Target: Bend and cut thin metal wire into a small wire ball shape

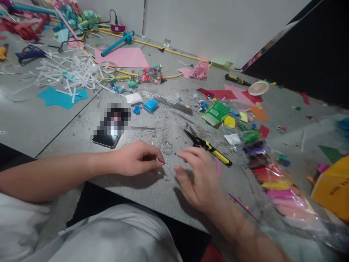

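Wire ring (167, 148) sits mid-table, left hand (133, 159) just left of it and nearer, fingertips pinched on some tiny piece (164, 163), too small to make out. Right hand (198, 178) is right of the ring, fingers apart, cutters (216, 153) crowding it. Phone (107, 136) left of the ring, blue packet (150, 105) beyond.

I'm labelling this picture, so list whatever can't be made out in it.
Head view: tiny piece at the left hand: too small and blurred to identify, partly covered by that hand.
Head view: display of the phone: hidden by pixelation.
Head view: lettering on the yellow-orange packet: blurred; the packet runs off the right edge.
Head view: blue thing: blurred, cut off by the right edge.
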### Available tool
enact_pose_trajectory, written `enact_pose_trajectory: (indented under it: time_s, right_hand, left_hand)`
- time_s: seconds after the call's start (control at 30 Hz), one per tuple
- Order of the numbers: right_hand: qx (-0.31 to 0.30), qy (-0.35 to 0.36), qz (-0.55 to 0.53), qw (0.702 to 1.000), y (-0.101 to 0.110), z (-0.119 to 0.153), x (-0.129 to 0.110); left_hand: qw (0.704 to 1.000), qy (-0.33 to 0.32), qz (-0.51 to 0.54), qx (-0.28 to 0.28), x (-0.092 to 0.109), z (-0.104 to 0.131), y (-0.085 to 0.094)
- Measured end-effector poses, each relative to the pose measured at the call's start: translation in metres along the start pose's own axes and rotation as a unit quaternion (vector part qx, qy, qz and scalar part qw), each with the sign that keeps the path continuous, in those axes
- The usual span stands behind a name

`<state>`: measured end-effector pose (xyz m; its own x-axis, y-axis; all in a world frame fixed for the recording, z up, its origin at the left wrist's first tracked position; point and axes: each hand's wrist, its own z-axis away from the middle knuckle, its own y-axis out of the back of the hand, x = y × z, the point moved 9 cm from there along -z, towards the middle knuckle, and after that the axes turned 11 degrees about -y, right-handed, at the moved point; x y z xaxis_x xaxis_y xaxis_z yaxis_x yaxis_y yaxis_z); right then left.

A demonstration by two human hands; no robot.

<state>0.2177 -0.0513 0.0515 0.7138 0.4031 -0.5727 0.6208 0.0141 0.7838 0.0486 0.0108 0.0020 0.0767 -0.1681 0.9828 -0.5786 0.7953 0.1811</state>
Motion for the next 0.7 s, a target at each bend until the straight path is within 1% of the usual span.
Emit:
enact_pose_trajectory:
  time_s: [0.07,0.13,0.2,0.27,0.37,0.4,0.43,0.47,0.5,0.53,0.57,0.6,0.63,0.67,0.7]
  right_hand:
    - [0.008,0.033,-0.029,0.999,-0.009,0.000,0.004]
    - [-0.047,0.046,-0.054,0.996,-0.027,-0.001,0.007]
    - [-0.071,0.042,-0.086,0.993,-0.037,-0.001,0.009]
    - [-0.070,0.035,-0.120,0.990,-0.039,0.000,0.010]
    - [-0.084,0.028,-0.140,0.986,-0.040,0.004,0.009]
    - [-0.088,0.017,-0.139,0.986,-0.039,0.005,0.010]
    - [-0.090,0.004,-0.138,0.986,-0.038,0.004,0.013]
    - [-0.093,-0.012,-0.139,0.986,-0.037,0.003,0.016]
    - [-0.097,-0.028,-0.144,0.984,-0.037,0.002,0.019]
    - [-0.101,-0.046,-0.152,0.982,-0.036,0.000,0.022]
    - [-0.106,-0.064,-0.162,0.979,-0.037,-0.002,0.026]
    - [-0.112,-0.083,-0.174,0.975,-0.038,-0.004,0.030]
    - [-0.115,-0.105,-0.185,0.970,-0.039,-0.006,0.034]
    - [-0.113,-0.128,-0.197,0.965,-0.040,-0.008,0.039]
    - [-0.114,-0.152,-0.206,0.960,-0.042,-0.009,0.043]
  left_hand:
    - [1.000,0.010,0.018,-0.002,-0.001,0.000,-0.003]
    - [1.000,0.015,0.011,-0.011,-0.002,0.001,-0.007]
    - [1.000,0.015,-0.006,-0.026,-0.003,0.002,-0.012]
    - [0.999,0.023,-0.004,-0.030,-0.005,0.004,-0.017]
    - [0.997,0.060,0.046,-0.034,-0.003,0.008,-0.019]
    - [0.995,0.073,0.059,-0.040,0.001,0.010,-0.016]
    - [0.995,0.072,0.041,-0.055,0.009,0.012,-0.010]
    - [0.995,0.066,-0.010,-0.078,0.018,0.014,0.001]
    - [0.993,0.055,-0.086,-0.062,0.027,0.015,0.024]
    - [0.985,0.053,-0.165,-0.027,0.036,0.017,0.053]
    - [0.968,0.065,-0.240,0.019,0.042,0.022,0.086]
    - [0.946,0.095,-0.304,0.060,0.044,0.029,0.120]
    - [0.921,0.156,-0.351,0.069,0.037,0.038,0.149]
    - [0.896,0.214,-0.381,0.084,0.030,0.049,0.176]
    - [0.882,0.254,-0.387,0.084,0.021,0.057,0.195]
